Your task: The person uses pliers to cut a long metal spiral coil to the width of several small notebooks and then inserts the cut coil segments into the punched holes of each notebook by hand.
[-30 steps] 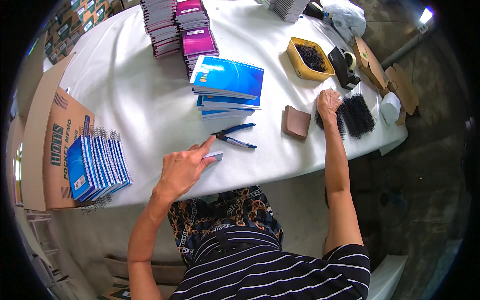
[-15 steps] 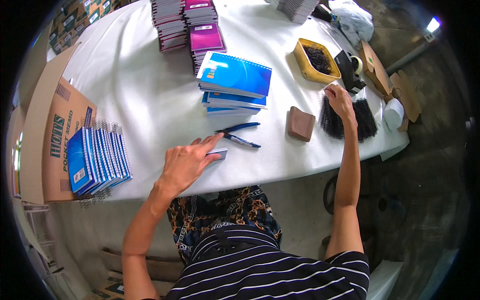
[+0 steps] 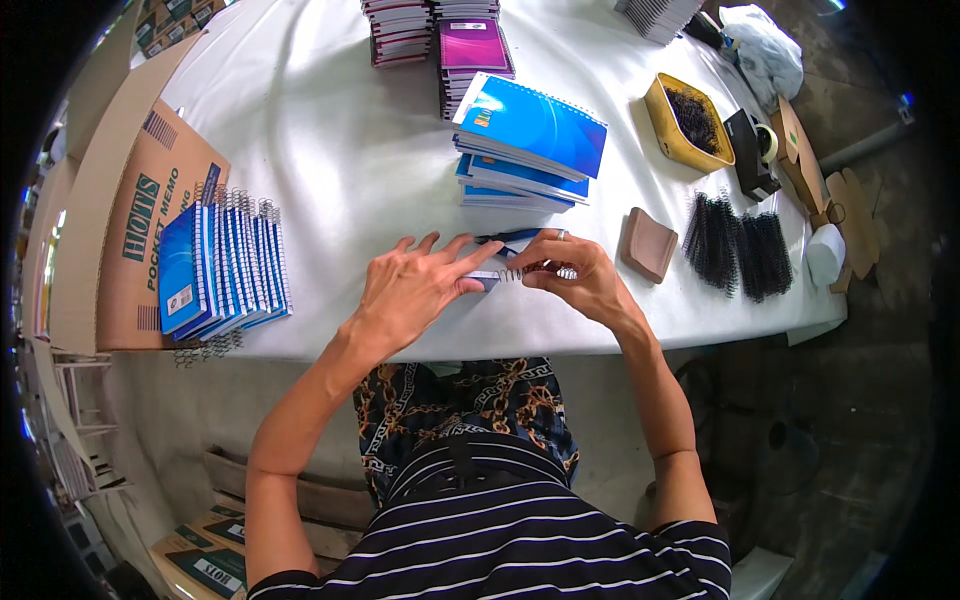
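My left hand [image 3: 410, 290] presses a small notebook [image 3: 487, 281] against the table, fingers over its far side and thumb on its near side. My right hand [image 3: 588, 280] pinches a dark spiral binding coil [image 3: 511, 275], whose free end meets the notebook's right end. Most of the coil is hidden in my fingers. Just beyond both hands lie blue-handled pliers [image 3: 520, 236], partly covered by them. A stack of blue notebooks [image 3: 540, 125] stands farther back. Black spiral coils [image 3: 738, 245] lie in two bunches to the right.
Bound blue notebooks [image 3: 222, 265] stand beside a cardboard box [image 3: 130, 230] at left. A brown block [image 3: 648, 245], a yellow tub [image 3: 690, 120] of coils and a black tape dispenser [image 3: 752, 155] sit at right. Purple notebooks [image 3: 474, 45] are stacked at the back.
My right hand has come left from the black coils to the notebook, bringing one coil. My left hand still holds the notebook. The view has shifted slightly.
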A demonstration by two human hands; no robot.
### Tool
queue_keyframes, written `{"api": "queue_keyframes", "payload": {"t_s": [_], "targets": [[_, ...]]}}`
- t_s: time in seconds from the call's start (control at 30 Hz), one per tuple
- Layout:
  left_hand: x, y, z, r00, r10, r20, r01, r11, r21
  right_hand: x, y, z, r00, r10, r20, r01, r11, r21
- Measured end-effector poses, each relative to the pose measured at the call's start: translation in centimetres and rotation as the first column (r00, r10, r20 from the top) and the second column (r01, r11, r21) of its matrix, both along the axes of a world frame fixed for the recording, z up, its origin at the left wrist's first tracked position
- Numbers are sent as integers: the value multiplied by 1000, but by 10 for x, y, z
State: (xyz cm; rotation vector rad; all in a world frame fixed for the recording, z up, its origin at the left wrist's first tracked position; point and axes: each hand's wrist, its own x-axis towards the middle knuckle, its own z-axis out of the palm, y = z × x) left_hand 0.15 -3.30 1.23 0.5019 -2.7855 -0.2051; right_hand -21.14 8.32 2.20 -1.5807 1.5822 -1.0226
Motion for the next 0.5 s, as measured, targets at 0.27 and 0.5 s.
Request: {"api": "queue_keyframes", "payload": {"t_s": [0.27,0.5], "targets": [[-4,-1,3,998,35,52,-39,996,81,2,-2,1,974,78,-211,-97,992,-86],[-5,1,7,992,67,108,-86,979,183,17,-2,4,913,-43,-407,1,995,-102]]}}
